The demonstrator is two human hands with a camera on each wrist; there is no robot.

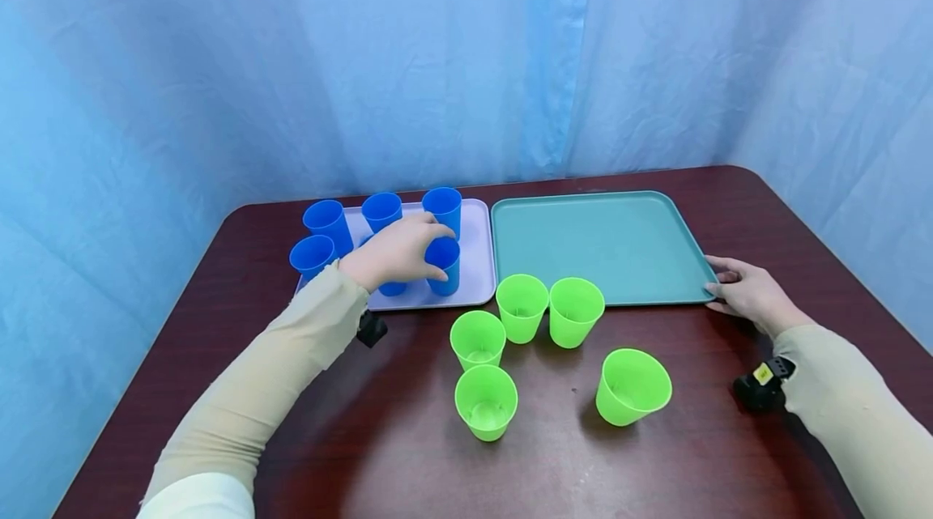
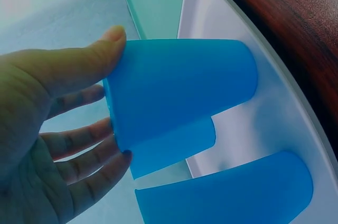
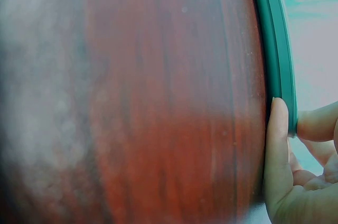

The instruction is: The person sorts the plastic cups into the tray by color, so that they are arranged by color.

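Six tapered blue cups (image 1: 330, 226), left of centre; five tapered lime-green cups (image 1: 521, 310), lower centre; two rectangular trays (image 1: 590, 248), one lilac, one teal.

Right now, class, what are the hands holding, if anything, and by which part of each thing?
The left hand grips a blue cup around its rim; the right hand pinches the teal tray at its near right corner.
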